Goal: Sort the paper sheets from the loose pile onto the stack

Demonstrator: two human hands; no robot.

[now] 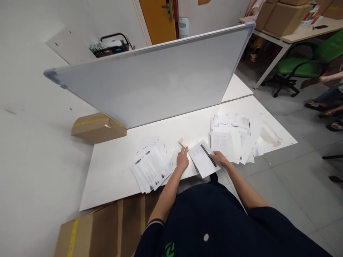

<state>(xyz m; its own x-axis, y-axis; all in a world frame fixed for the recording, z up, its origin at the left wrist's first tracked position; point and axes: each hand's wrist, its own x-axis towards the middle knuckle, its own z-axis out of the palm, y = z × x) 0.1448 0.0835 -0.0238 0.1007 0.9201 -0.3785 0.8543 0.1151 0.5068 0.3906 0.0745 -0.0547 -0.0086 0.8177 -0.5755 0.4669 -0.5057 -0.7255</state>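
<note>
My right hand (219, 158) grips the right edge of a few printed sheets (201, 157) with a black bar across them, which overhang the front edge of the white table (112, 171). My left hand (183, 160) is closed, its fingertips at the near end of a small cream-coloured object (183, 143) that may be a stapler. The upper left corner of the sheets lies close to those fingertips. Left of my hands is a fanned pile of printed papers (152, 166). To the right spreads a looser, messier pile of papers (232, 137).
A whiteboard (160, 78) stands along the table's back. One cardboard box (99, 127) is at the back left, and more boxes (104, 228) sit below the front left. Farther right are a green chair (298, 67), a desk with boxes (285, 18), and other people's limbs.
</note>
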